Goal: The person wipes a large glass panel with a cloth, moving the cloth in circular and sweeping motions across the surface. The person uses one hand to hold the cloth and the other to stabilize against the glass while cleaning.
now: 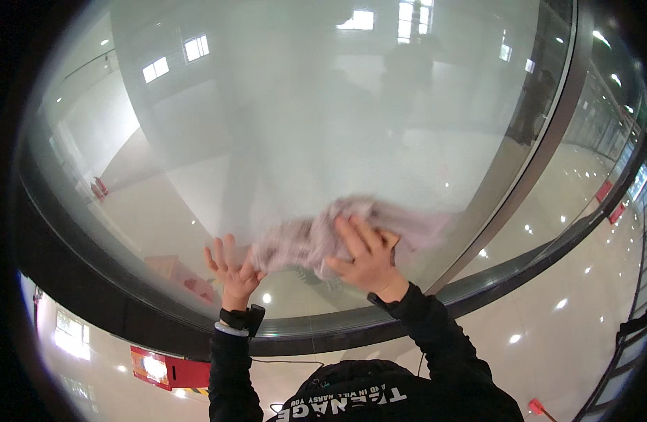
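A large glass pane (302,141) fills the space ahead of me, with faint reflections of windows and figures on it. My right hand (371,261) presses a pale pink cloth (295,246) against the lower part of the glass, its fingers curled over the bunched fabric. The cloth is smeared by motion and trails off to the right. My left hand (237,273) is open with fingers spread against or close to the glass. Its thumb side is at the cloth's left end; whether they touch I cannot tell. A dark watch (253,320) circles my left wrist.
A grey metal upright (527,176) borders the pane on the right. Along its bottom runs a curved dark frame (77,281). Below on the left stands a red box (186,373) on the shiny floor. A thin cable (288,362) lies nearby. Red extinguishers (99,188) show at far left.
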Available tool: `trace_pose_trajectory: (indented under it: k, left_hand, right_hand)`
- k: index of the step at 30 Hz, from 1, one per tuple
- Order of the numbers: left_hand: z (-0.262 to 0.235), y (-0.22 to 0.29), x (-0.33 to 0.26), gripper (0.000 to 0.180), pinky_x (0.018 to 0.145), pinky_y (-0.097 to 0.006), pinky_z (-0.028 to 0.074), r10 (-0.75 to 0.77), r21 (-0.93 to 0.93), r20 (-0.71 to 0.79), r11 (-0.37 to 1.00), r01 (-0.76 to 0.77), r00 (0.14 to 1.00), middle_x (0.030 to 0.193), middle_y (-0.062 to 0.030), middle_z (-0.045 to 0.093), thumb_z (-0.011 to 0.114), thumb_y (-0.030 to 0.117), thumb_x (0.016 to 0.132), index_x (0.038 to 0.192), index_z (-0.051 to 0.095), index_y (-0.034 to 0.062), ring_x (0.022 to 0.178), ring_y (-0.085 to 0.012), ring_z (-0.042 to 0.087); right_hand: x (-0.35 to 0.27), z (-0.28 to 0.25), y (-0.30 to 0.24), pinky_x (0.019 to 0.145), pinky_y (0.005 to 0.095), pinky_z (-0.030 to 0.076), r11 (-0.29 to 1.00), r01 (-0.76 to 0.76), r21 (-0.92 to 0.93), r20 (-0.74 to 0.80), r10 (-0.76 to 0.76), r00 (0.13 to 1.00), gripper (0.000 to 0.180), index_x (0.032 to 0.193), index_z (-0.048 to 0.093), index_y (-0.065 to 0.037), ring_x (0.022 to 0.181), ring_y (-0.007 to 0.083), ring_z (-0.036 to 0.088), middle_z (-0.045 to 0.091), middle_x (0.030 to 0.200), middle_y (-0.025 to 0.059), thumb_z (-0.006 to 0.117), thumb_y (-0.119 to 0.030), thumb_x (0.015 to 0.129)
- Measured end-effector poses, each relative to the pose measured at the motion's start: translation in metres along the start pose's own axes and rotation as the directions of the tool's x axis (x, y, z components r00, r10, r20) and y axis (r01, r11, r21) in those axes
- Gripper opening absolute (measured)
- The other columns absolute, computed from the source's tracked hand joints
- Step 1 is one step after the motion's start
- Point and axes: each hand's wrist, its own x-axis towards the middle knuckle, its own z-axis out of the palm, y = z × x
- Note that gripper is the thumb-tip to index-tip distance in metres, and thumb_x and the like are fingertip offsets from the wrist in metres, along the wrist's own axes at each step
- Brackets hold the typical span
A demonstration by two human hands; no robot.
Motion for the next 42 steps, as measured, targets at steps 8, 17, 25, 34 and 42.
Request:
trace_pose_trajectory:
  k: [8, 17, 25, 34, 42]
  left_hand:
    - [0.0, 0.0, -0.008, 0.051, 0.11, -0.063, 0.017, 0.053, 0.107, 0.047, 0.993, -0.057, 0.998, 0.149, -0.0212, 0.032, 0.042, 0.044, 0.094, 0.141, 0.041, 0.0253, 0.14, -0.0401, 0.026]
    - [0.004, 0.0, -0.014, 0.047, 0.11, -0.059, 0.019, -0.003, 0.076, 0.007, 0.997, 0.002, 1.0, 0.147, -0.0134, 0.04, 0.046, 0.044, 0.092, 0.139, 0.045, 0.036, 0.138, -0.0349, 0.034]
    - [-0.001, -0.003, -0.015, 0.045, 0.111, -0.058, 0.018, -0.011, 0.014, 0.046, 1.0, 0.011, 0.999, 0.149, -0.0117, 0.037, 0.046, 0.044, 0.093, 0.137, 0.049, 0.0354, 0.139, -0.0341, 0.031]
    - [-0.007, 0.004, -0.018, 0.05, 0.112, -0.061, 0.015, 0.001, 0.031, 0.092, 1.0, -0.004, 0.996, 0.151, -0.0148, 0.033, 0.053, 0.037, 0.087, 0.136, 0.049, 0.0308, 0.141, -0.0371, 0.026]
    - [-0.022, 0.001, -0.012, 0.062, 0.115, -0.051, 0.013, 0.018, -0.052, 0.23, 0.999, -0.006, 0.973, 0.152, -0.0047, 0.034, 0.064, 0.036, 0.083, 0.142, 0.042, 0.0357, 0.142, -0.0258, 0.028]
  right_hand:
    - [-0.031, -0.023, 0.066, 0.105, 0.054, 0.027, 0.893, -0.407, 0.194, -0.232, 0.445, 0.865, 0.054, 0.13, 0.05, -0.008, 0.128, 0.0402, 0.036, 0.045, 0.139, 0.02, 0.068, -0.022, 0.081]
    - [0.145, -0.035, 0.037, 0.11, 0.0488, 0.019, 0.93, -0.352, -0.108, -0.398, 0.284, 0.872, 0.064, 0.129, 0.057, -0.016, 0.134, 0.0397, 0.032, 0.041, 0.144, 0.017, 0.073, -0.02, 0.067]
    - [0.045, -0.005, 0.002, 0.1, 0.0376, 0.038, 0.972, 0.034, 0.232, 0.07, -0.051, 0.996, 0.034, 0.111, 0.064, -0.012, 0.127, 0.0343, 0.047, 0.046, 0.143, 0.0206, 0.068, -0.016, 0.078]
    - [0.175, -0.07, 0.058, 0.107, 0.0557, 0.022, 0.842, -0.532, -0.094, -0.526, 0.411, 0.745, 0.067, 0.134, 0.053, -0.016, 0.131, 0.0437, 0.03, 0.037, 0.142, 0.0223, 0.068, -0.017, 0.068]
    - [0.161, 0.0, -0.032, 0.096, 0.0531, 0.03, 0.98, 0.189, 0.062, 0.111, -0.195, 0.975, 0.052, 0.114, 0.067, -0.02, 0.131, 0.0353, 0.04, 0.041, 0.144, 0.023, 0.075, -0.021, 0.062]
